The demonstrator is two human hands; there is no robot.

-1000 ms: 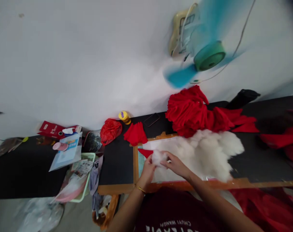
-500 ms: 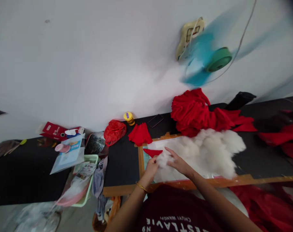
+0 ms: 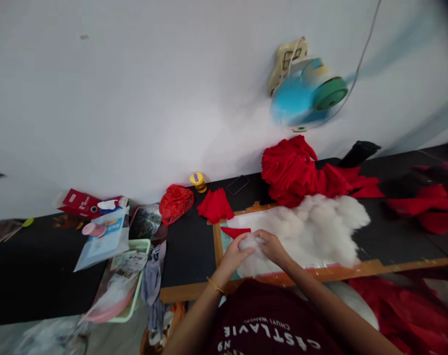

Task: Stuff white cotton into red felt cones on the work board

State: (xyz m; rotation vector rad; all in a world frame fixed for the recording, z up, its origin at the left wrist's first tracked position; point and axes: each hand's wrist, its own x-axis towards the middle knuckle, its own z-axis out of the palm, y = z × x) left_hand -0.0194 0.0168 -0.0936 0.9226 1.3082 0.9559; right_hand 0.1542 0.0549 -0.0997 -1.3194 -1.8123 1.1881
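A small tuft of white stuffing (image 3: 249,241) is held between my two hands over the white sheet. My left hand (image 3: 236,254), with a gold bangle on the wrist, closes its fingers on the tuft's left side. On the other side, my right hand (image 3: 271,246) pinches the same tuft. A pointed red fabric piece (image 3: 234,231) lies just beyond my left hand; its lower edge is partly hidden. The big heap of white stuffing (image 3: 320,229) spreads to the right of my hands.
Red fabric is piled (image 3: 288,170) at the back, beside a black phone (image 3: 238,185). Further left are a small red fabric stack (image 3: 215,205), a yellow-lidded jar (image 3: 198,182), a red plastic bag (image 3: 175,203) and a green-rimmed basket (image 3: 137,291). A fan (image 3: 305,96) spins on the wall.
My hands have come closer together around the tuft, and the right fingers, spread before, now pinch it. The view has shifted slightly.
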